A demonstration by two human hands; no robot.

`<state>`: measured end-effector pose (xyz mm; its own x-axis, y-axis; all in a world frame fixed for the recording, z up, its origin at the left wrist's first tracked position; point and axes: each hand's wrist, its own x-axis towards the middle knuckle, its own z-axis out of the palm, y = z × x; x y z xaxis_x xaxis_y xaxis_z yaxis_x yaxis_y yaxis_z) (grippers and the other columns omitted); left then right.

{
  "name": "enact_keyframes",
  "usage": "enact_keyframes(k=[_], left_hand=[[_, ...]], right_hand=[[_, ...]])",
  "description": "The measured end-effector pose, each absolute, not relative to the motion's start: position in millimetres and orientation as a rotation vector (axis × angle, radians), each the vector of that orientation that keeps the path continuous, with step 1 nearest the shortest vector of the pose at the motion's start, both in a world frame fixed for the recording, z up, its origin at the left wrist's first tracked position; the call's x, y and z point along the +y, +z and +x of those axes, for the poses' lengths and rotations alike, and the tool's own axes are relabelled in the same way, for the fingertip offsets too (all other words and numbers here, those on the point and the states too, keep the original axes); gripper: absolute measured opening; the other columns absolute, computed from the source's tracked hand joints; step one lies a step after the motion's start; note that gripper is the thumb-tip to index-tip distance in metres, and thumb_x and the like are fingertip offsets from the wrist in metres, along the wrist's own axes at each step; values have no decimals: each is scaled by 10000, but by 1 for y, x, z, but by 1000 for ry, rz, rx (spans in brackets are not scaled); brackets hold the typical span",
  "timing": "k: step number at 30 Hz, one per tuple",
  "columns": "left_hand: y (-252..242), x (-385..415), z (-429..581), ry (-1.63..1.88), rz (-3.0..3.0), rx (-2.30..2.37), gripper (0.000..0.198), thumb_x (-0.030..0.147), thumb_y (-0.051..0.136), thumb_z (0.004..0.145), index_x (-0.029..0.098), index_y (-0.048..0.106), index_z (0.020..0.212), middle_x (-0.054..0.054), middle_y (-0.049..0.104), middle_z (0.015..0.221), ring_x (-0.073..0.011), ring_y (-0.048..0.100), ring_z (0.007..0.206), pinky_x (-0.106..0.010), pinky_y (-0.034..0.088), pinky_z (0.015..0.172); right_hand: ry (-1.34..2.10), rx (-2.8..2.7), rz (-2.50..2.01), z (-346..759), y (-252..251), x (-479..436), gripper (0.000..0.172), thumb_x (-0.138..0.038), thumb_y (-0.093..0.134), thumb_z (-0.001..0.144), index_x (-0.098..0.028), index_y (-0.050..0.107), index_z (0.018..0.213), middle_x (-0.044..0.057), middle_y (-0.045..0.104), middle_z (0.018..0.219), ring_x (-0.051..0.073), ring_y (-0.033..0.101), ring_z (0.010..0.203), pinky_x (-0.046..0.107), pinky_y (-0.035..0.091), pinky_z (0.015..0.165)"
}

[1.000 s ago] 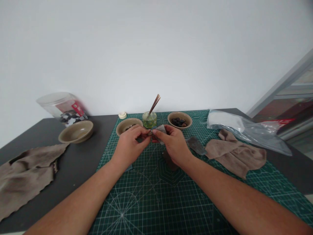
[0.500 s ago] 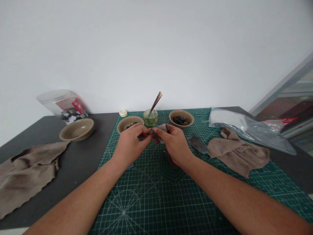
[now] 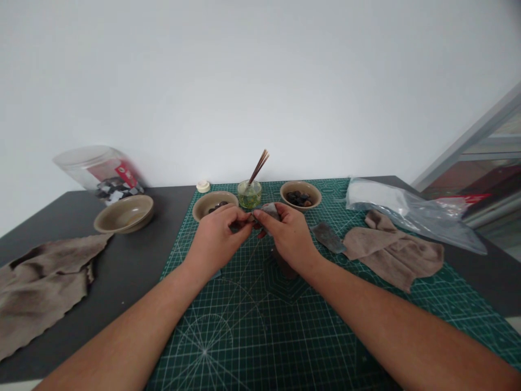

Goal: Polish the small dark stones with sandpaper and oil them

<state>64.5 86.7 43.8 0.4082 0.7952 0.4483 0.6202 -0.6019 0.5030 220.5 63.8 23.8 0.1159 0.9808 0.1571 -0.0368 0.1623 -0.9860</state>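
Much of the work is covered by the fingers. A small dark piece (image 3: 252, 217) is pinched between the thumb and forefinger of the left hand (image 3: 220, 232), which are nearly closed; its shape and the direction of its long axis cannot be made out. By the right hand (image 3: 292, 234), a flat grey sheet (image 3: 272, 209) is gripped, thumb on top and fingers curled beneath, right against the small piece. The sheet is partly hidden by the thumb; its visible end is pointed away from the body, toward the right, but its full long axis cannot be told. Both hands are raised over the green gridded mat (image 3: 244, 326).

Under the right wrist, a dark flat piece (image 3: 286, 267) is half covered. The near side of a glazed tan bowl (image 3: 199, 206) is blocked by the left hand. To the right, a thin dark grey strip (image 3: 328, 237) is slanted from upper left to lower right, its end near a soft, rumpled brown cloth (image 3: 391, 247). Another napped cloth (image 3: 44, 282) is cut off at the left edge.
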Motion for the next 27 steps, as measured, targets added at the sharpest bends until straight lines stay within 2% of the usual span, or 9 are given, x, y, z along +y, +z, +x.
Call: enact_keyframes(k=[12, 23, 27], left_hand=[[43, 85, 65, 1011, 2379, 1194, 111, 245, 621, 828, 192, 654, 737, -13, 690, 787, -166, 609, 722, -293, 446, 657], [45, 85, 64, 1015, 2403, 1254, 87, 208, 632, 815, 194, 658, 733, -6, 687, 766, -160, 607, 711, -288, 443, 647], [42, 86, 64, 1024, 2431, 1224, 107, 212, 623, 821, 190, 643, 719, -10, 679, 760, -162, 607, 713, -290, 446, 655]], right_hand=[[999, -1171, -1150, 223, 28, 64, 211, -375, 675, 806, -177, 636, 743, 3, 656, 643, 139, 582, 553, 257, 476, 526], [1075, -1071, -1030, 221, 26, 61, 250, -423, 729, 758, -186, 668, 808, 18, 679, 734, 152, 597, 596, 285, 524, 542], [1043, -1120, -1058, 220, 26, 60, 216, -390, 707, 782, -178, 668, 794, 17, 674, 734, 146, 594, 592, 277, 511, 539]])
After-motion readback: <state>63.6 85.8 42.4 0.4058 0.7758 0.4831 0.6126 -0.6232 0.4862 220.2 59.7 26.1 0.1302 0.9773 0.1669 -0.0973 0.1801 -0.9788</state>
